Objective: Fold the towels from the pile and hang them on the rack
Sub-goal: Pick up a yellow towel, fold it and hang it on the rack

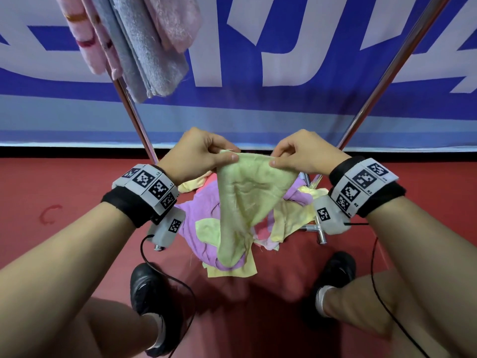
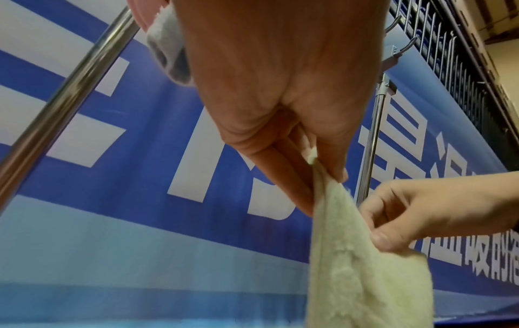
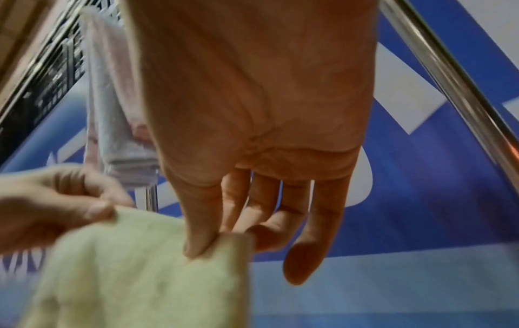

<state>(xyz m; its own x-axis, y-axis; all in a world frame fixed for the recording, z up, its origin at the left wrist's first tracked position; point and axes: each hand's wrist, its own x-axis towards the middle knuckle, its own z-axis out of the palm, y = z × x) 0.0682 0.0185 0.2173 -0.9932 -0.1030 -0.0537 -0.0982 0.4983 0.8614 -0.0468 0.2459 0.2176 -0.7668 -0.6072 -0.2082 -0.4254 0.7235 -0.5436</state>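
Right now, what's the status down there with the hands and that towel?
Left hand and right hand each pinch the top edge of the green towel. Towel hangs unfolded over the pile. Folded towels already on rack. Nothing in the way.

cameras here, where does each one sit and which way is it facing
Head: on the head, looking down at both hands, left hand and right hand, plus forearms, legs, shoes.
Left wrist: under the left palm, aimed along the fingers up at the banner.
Right wrist: under the right palm, same direction.
Shared: every view shows the green towel pinched by both hands.
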